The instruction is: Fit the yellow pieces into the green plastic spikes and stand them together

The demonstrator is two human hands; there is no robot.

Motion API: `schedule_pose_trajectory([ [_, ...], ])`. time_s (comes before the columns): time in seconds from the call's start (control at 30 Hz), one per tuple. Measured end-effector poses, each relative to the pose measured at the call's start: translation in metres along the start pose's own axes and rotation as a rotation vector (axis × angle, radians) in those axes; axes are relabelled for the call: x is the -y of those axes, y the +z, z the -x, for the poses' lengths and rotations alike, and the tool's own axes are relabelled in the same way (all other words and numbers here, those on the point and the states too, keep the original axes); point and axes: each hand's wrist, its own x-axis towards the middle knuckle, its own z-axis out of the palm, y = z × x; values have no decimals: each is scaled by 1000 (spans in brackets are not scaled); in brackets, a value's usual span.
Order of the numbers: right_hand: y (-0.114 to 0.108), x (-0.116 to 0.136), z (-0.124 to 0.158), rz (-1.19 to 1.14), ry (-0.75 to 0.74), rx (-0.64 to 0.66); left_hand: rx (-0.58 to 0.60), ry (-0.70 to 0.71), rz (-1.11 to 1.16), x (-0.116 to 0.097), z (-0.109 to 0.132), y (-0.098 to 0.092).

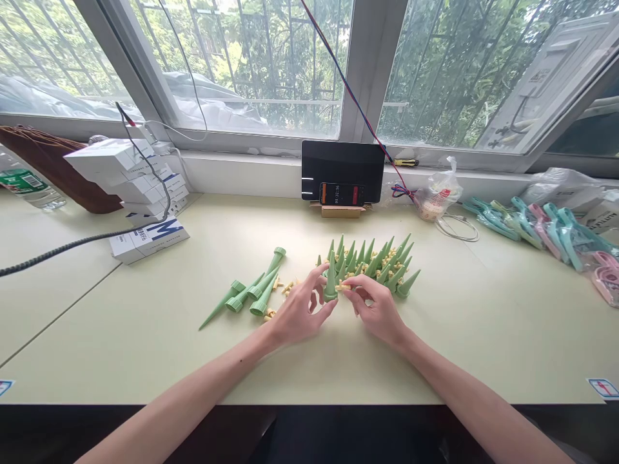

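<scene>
My left hand (307, 304) is closed around a green watering spike (331, 277), holding it upright by its wide base with the tip up. Between the thumb and fingers of my right hand (374, 304) is a small yellow valve piece (343, 287), at the side of that spike. Whether the two pieces are joined cannot be made out. Behind my hands several green spikes with yellow pieces (387, 261) stand upright in a cluster. To the left lie several loose green spikes (264, 287) with ribbed caps, and loose yellow pieces (289, 287) are scattered beside them, partly behind my left hand.
A phone (342, 194) showing a timer leans on a black screen (309, 169) at the back. White boxes (149, 240) are stacked at the left, with a black cable (97, 240) running past. Pastel plastic clips (536, 222) in bags and a bagged cup (435, 201) lie at the right.
</scene>
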Motion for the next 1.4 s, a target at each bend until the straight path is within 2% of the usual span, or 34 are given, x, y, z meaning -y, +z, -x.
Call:
schedule_pose_trajectory([
  [0.43, 0, 2, 1, -71, 35, 9, 4, -9, 37, 1, 0, 1],
  [1.4, 2, -4, -1, 52, 68, 65, 47, -7, -35, 4, 4, 3],
])
